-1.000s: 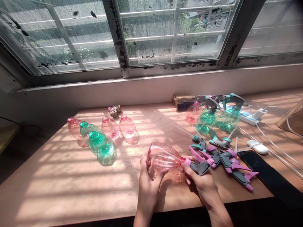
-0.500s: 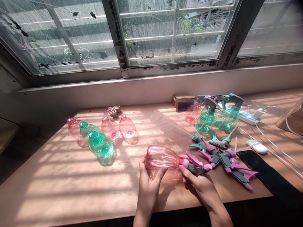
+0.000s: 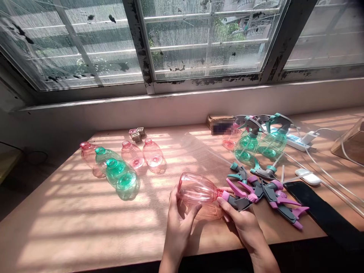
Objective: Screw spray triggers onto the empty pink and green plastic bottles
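A clear pink spray bottle (image 3: 197, 188) lies sideways just above the table, its base to the left and its neck to the right. My left hand (image 3: 180, 218) cups the base end, thumb along the near side. At the neck, my right hand (image 3: 237, 216) has its fingers closed round the pink collar of a grey and pink trigger sprayer (image 3: 239, 197). The sprayer head sits on the bottle's mouth; how tightly it is screwed on I cannot tell. Right of my right hand lie several loose pink and grey trigger sprayers (image 3: 280, 201).
Pink and green open bottles (image 3: 122, 172) stand at the left, near small cubes (image 3: 137, 134). Bottles with sprayers fitted (image 3: 247, 146) stand at the back right by a box (image 3: 220, 124). A black phone (image 3: 318, 204), white case (image 3: 308, 176), power strip (image 3: 297, 141) and cables lie at the right.
The bottle and sprayer have shifted slightly right, and the sprayer's pink trigger has tipped a little. Both hands keep their hold.
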The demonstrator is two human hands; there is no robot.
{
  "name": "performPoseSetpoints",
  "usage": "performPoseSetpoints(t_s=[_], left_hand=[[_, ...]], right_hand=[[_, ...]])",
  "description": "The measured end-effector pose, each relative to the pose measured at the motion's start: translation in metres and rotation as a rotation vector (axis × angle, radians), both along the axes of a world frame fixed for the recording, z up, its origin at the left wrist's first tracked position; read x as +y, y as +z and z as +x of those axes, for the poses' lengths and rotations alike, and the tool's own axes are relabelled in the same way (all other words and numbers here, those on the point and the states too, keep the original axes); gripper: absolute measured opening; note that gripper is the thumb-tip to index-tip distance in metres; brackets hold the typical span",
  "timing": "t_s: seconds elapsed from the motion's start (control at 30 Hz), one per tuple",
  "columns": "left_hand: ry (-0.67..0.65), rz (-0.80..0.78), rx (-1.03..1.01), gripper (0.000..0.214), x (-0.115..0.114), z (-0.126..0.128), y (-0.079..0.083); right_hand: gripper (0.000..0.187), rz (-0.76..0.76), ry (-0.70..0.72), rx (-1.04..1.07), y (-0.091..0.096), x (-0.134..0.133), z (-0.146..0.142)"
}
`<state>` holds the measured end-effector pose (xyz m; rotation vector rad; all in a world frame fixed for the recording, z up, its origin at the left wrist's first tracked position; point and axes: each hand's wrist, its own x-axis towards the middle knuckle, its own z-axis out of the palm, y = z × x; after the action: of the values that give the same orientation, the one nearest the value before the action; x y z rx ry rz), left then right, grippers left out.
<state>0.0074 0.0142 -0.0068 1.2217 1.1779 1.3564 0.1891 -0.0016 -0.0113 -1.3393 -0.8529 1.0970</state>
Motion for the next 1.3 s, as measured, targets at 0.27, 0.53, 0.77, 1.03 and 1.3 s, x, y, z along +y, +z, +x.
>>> performPoseSetpoints(t_s=[0.27, 0.53, 0.77, 1.03, 1.3], left_hand=[[0.007, -0.079, 0.127, 0.084, -0.004, -0.001, 0.005], [-0.011, -0.005, 0.050, 0.070, 0.000, -0.001, 0.008], [0.006, -0.038, 0.007, 0.078, -0.002, 0.001, 0.012], [0.047, -0.038, -0.028, 0.068, -0.001, 0.001, 0.012], [-0.019, -0.043, 0.016, 0.074, 0.000, -0.002, 0.006]], right_hand=[[0.042, 0.015, 0.060, 0.071, 0.002, 0.000, -0.001], [0.050, 0.058, 0.037, 0.219, -0.006, 0.004, 0.003], [0.038, 0.029, 0.070, 0.097, -0.006, 0.001, 0.003], [0.041, -0.002, 0.036, 0.091, 0.000, 0.000, 0.000], [0.039, 0.033, 0.071, 0.153, 0.002, 0.002, -0.001]])
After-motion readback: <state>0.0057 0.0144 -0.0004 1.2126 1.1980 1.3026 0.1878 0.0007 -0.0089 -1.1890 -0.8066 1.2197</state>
